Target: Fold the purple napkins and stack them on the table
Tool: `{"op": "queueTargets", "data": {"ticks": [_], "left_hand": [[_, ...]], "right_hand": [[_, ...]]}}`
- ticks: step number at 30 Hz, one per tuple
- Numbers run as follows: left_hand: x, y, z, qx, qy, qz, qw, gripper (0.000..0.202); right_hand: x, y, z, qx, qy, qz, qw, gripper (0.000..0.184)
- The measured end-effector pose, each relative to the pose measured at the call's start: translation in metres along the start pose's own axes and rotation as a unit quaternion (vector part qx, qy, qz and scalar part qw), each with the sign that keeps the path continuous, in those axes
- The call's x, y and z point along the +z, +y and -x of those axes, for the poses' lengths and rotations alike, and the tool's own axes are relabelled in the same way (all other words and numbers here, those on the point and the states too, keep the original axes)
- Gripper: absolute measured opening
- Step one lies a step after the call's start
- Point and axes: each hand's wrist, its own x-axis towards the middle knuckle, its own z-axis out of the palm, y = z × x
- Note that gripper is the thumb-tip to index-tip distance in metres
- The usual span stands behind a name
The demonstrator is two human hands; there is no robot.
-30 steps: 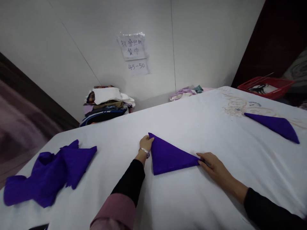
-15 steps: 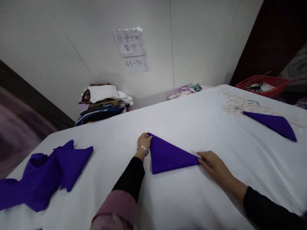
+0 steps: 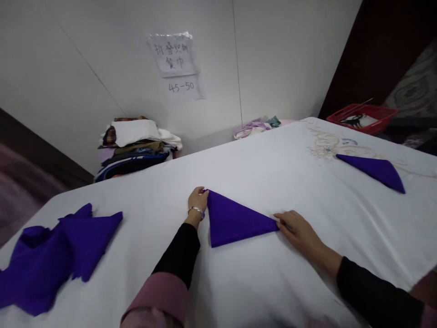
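A purple cloth folded into a triangle (image 3: 234, 220) lies flat on the white-covered table (image 3: 266, 177) in front of me. My left hand (image 3: 197, 201) pinches its far left corner, a bracelet on the wrist. My right hand (image 3: 296, 229) pinches the cloth's right tip, fingers pressed together on the fabric. Both arms wear black sleeves.
A heap of loose purple cloths (image 3: 51, 255) lies at the table's left. Another folded purple triangle (image 3: 375, 169) rests at the far right. A stack of folded fabrics (image 3: 136, 143) stands against the wall, small cloths (image 3: 257, 127) beside it, and a red basket (image 3: 363, 117) at right.
Only the camera has shifted slightly to the right. Both hands stay on the same corners of the folded triangle.
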Motion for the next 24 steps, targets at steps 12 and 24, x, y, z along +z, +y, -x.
{"op": "queueTargets", "data": {"ticks": [12, 24], "left_hand": [[0.013, 0.041, 0.095, 0.371, -0.224, -0.169, 0.885, 0.051], [0.022, 0.032, 0.096, 0.358, -0.253, -0.25, 0.863, 0.062]], "right_hand": [[-0.004, -0.002, -0.002, 0.025, -0.003, -0.05, 0.998, 0.022], [-0.023, 0.025, -0.004, 0.078, -0.048, -0.252, 0.963, 0.022]]}}
